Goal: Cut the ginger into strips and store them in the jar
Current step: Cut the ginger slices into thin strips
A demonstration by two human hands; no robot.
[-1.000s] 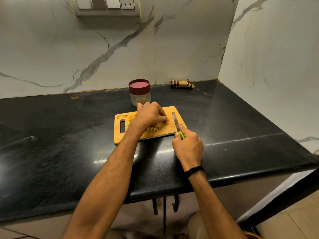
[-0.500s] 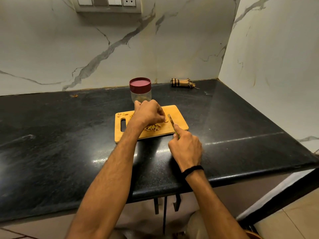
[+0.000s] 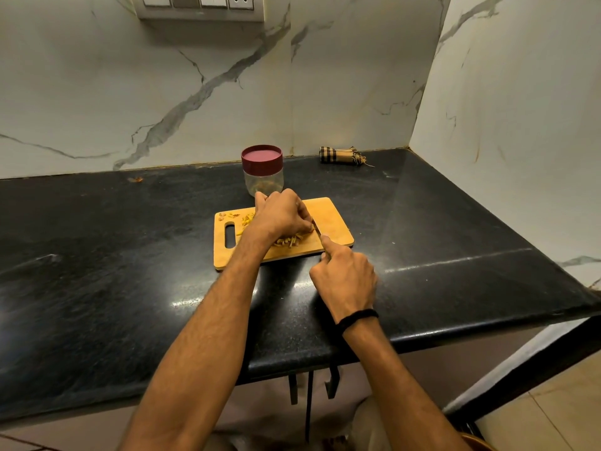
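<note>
Ginger strips (image 3: 291,239) lie on one yellow wooden board (image 3: 331,216), pinned under the curled left hand (image 3: 279,216) — right hand (image 3: 344,281) grasps one steel-bladed knife (image 3: 316,227) beside it — one red-lidded clear jar (image 3: 262,170), one checked cloth roll (image 3: 340,155) beyond.

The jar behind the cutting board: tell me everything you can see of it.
The jar is short, round and clear, plastic by its look, with a maroon lid closed on top. It stands upright on the black countertop, just behind the wooden cutting board. Yellowish pieces, likely ginger, show through its lower wall. The left hand hides part of its base; whether they touch cannot be told.
</note>
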